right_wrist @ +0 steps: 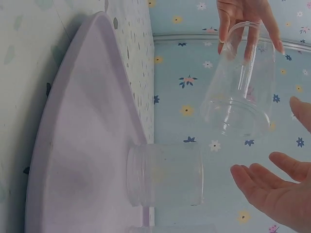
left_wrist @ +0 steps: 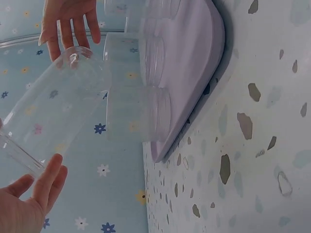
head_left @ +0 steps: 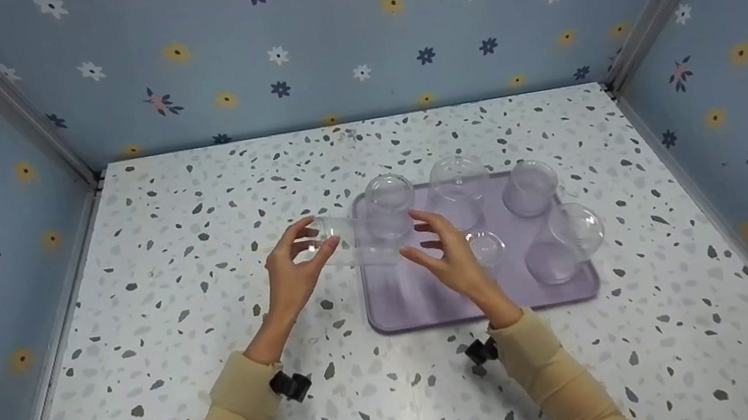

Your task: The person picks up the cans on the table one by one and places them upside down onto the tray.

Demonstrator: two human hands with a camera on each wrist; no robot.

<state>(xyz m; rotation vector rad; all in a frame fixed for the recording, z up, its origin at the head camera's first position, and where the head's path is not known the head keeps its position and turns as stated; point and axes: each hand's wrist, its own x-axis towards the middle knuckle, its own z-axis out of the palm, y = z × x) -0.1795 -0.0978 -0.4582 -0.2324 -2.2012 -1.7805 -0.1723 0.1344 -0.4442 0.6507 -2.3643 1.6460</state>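
My left hand (head_left: 292, 270) holds a tall clear cup (head_left: 356, 236) by one end, with fingers and thumb around it. The cup lies tilted sideways in the air, its far end over the left part of the purple tray (head_left: 426, 310). My right hand (head_left: 455, 257) faces that far end with fingers spread and thumb apart, holding nothing. In the right wrist view a gap shows between the right hand (right_wrist: 277, 191) and the cup (right_wrist: 238, 92). Through the clear cup (left_wrist: 58, 107) the patterned wall shows in the left wrist view.
Several clear cups stand on the tray, among them one at the back left (head_left: 389, 193), a wider one at the back middle (head_left: 458, 179) and one at the right (head_left: 577, 230). A smaller clear cup (head_left: 485, 247) stands close to my right hand. Flowered walls (head_left: 348, 36) enclose the speckled table (head_left: 197, 214).
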